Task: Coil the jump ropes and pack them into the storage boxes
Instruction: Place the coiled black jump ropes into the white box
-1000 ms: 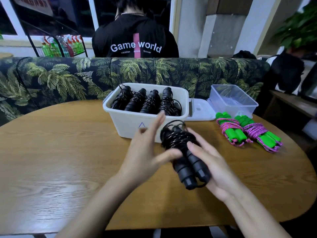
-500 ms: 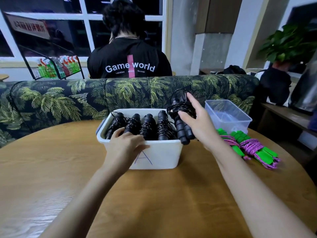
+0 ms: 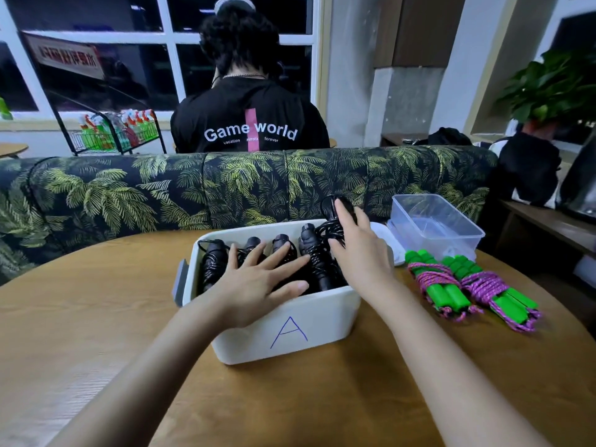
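My left fingers (image 3: 283, 254) are straight and spread apart, lying flat on the packed black ropes (image 3: 213, 262) in the white box marked A (image 3: 245, 343), just left of where the next one goes. My right fingers (image 3: 342, 217) lie along the black jump rope (image 3: 324, 232) at the box's right end. They look nearly straight over the bundle, but my thumb's hold is hidden, so I cannot tell whether they are clamped on it or only pressing. The bundle's long axis runs down and toward me from those fingertips: handles sunk in the box, cord loop poking up past them. The open slot is right under my right fingers, so I judge the move is a push straight down along that axis, with the left fingers holding the neighbours aside. Well to the right of my right fingers, two green-handled ropes (image 3: 451, 287) lie coiled on the tabletop (image 3: 96, 317), and the clear box (image 3: 464, 240) stands just beyond them.
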